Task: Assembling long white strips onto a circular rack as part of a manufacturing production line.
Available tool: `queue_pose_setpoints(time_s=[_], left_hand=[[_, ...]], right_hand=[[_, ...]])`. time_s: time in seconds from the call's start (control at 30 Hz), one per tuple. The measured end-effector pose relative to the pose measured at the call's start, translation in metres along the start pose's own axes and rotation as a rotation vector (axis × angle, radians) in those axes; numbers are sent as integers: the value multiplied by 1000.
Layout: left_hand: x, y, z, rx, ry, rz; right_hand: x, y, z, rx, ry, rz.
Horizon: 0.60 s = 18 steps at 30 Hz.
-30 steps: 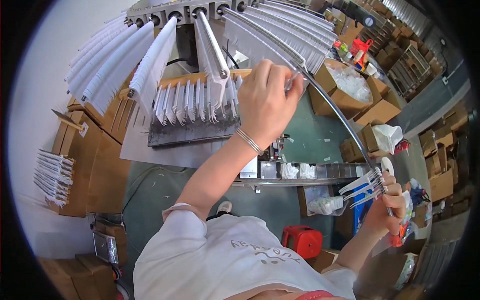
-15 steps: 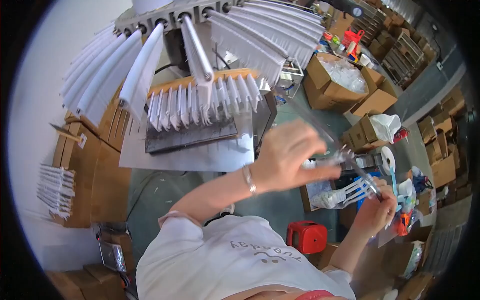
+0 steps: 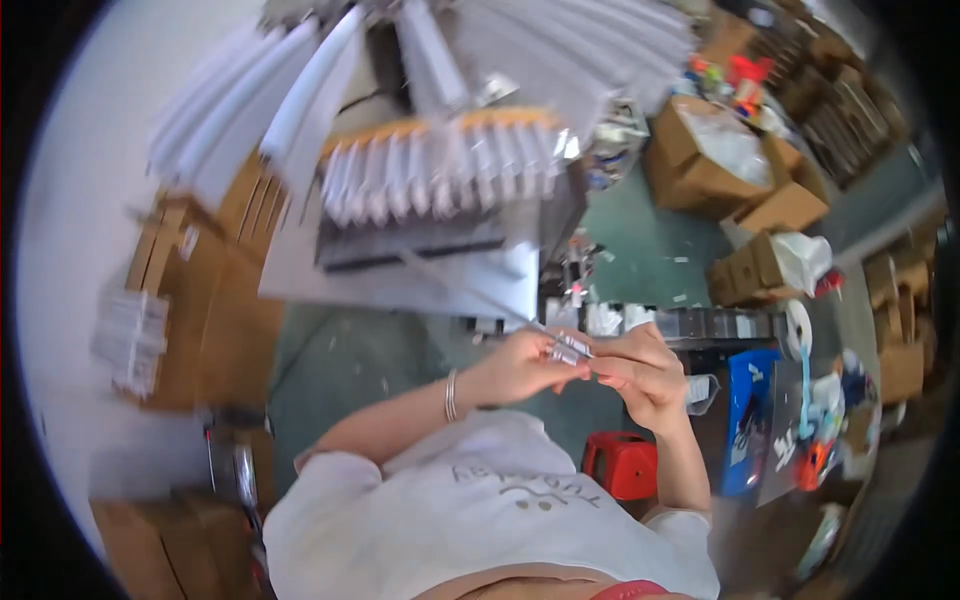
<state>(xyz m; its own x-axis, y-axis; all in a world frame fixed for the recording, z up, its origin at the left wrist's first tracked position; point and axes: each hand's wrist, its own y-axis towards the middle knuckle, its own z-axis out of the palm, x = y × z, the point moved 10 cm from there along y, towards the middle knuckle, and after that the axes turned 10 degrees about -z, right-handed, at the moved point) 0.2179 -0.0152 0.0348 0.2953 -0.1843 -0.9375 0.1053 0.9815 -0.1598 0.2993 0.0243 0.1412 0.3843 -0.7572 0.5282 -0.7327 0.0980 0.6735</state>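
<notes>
In front of my shirt both hands meet, fingers pinched together. My left hand [image 3: 525, 368] and my right hand [image 3: 645, 375] both grip the near end of a thin, greyish rod-like strip [image 3: 475, 292]. It slants away to the far left, over the edge of the metal table. A small shiny whitish piece [image 3: 570, 349] shows between the fingertips; blur hides what it is. Beyond them, a row of white fringed strips [image 3: 430, 175] hangs from an orange-brown bar over a dark flat plate [image 3: 410, 248].
Long white fringed strips [image 3: 310, 90] fan out from a round rack above. A pale metal table [image 3: 390, 290] stands ahead. To the right are a red stool [image 3: 620, 465], a blue bin [image 3: 748, 420], a white tape roll [image 3: 798, 330] and an open carton [image 3: 700, 165] with clear bags.
My hands have come together near my chest, the right one moving left and inward. The white fork-like bunch beside my right hand no longer shows there. The view has shifted and is blurred.
</notes>
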Motion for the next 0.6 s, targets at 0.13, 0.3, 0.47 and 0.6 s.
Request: queue_pose_setpoints(time_s=[0.13,0.3,0.47,0.6], left_hand=[[45,-22,-55,-99,34,-296],[41,-35,-135,-304,-141,-385],[34,-39,-197,-336,-432,-318],[23,-33,-212,-282,-657,-228]], right_hand=[[-7,5,62,193,-342,-316],[-51,25,114,199,-545,-449],[-88,59,161,90,-646,-498],[-123,82,177,29,-701,-362]])
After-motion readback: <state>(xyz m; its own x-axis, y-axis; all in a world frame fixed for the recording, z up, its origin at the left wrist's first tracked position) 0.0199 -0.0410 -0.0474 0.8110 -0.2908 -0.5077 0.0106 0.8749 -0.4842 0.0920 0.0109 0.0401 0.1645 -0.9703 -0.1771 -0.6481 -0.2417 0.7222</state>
